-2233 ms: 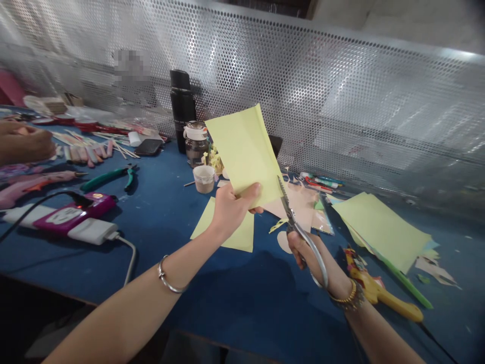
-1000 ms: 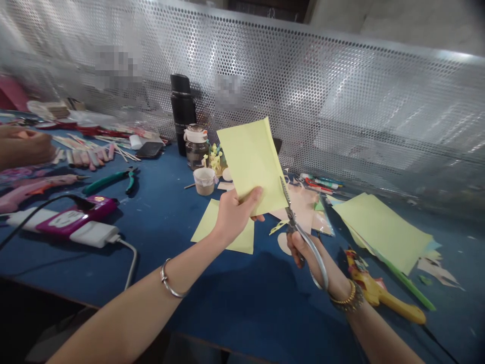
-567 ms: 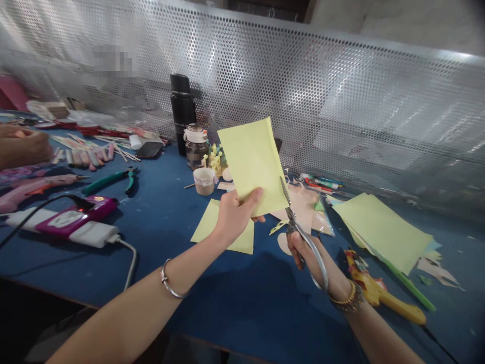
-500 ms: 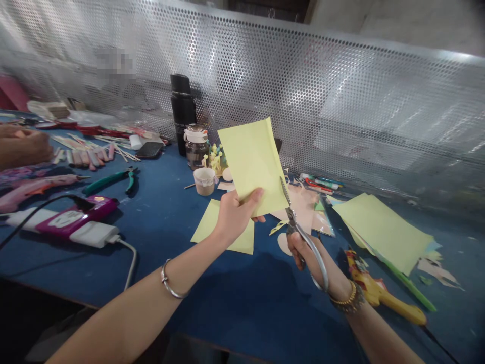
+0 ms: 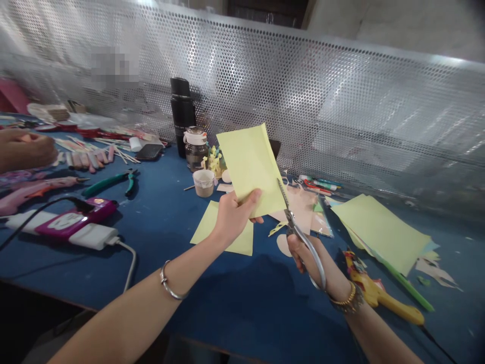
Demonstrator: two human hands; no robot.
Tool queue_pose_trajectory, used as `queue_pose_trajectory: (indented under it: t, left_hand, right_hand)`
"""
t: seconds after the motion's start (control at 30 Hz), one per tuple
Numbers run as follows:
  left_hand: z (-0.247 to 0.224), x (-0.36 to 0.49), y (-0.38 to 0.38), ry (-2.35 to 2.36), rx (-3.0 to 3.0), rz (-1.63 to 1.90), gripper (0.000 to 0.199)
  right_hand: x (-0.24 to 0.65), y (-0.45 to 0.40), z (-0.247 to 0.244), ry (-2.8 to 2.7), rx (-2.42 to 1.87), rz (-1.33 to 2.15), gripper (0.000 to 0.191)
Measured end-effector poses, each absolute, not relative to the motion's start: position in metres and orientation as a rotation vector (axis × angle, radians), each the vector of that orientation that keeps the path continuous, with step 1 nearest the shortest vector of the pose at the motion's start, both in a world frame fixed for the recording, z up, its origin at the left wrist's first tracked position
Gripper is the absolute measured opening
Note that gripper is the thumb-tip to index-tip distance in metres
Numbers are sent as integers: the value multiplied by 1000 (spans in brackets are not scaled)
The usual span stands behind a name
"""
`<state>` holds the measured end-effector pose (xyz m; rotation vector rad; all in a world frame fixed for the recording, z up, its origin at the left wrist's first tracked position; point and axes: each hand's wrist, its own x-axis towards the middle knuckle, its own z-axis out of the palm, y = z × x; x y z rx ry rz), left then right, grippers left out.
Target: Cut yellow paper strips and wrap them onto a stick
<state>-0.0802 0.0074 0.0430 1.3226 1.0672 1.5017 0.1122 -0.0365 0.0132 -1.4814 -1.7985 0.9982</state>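
Raised above the table, a yellow-green paper sheet [image 5: 248, 164] is pinched between the thumb and fingers of my left hand [image 5: 237, 215]. My right hand [image 5: 308, 253] is wrapped round the handles of silver scissors [image 5: 290, 215], whose blades lie along the sheet's right edge. Whether the blades are parted is hard to tell. Beneath my left hand another yellow-green sheet [image 5: 241, 243] lies flat on the table. A pale round piece [image 5: 284, 245] rests beside my right hand.
On the right are stacked sheets [image 5: 382, 227] and a yellow glue gun [image 5: 390, 298]. A black bottle [image 5: 182, 116], a jar [image 5: 196, 151] and a paper cup [image 5: 204, 183] stand behind. Green pliers [image 5: 109, 183], a power strip [image 5: 68, 222] and another person's hand [image 5: 25, 150] are left.
The held sheet has shifted slightly down and left, and its top right edge looks a little different. The scissors have moved slightly left with my right hand.
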Motion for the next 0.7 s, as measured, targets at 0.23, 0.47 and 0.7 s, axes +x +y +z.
queue_pose_trajectory:
  t: [0.23,0.47,0.7]
  left_hand:
    - [41,-86,13,1003,1226,1589,34]
    - [43,-90,21,916,1083,1733,32]
    - [45,-88,16,1052,1176,1729,26]
  right_hand:
    - [112,-36,15,-1802,-1481,992,49]
    - [112,-36,12,-1868,-1470,945,47]
    - [112,-38,12,-1882,-1402,944,45]
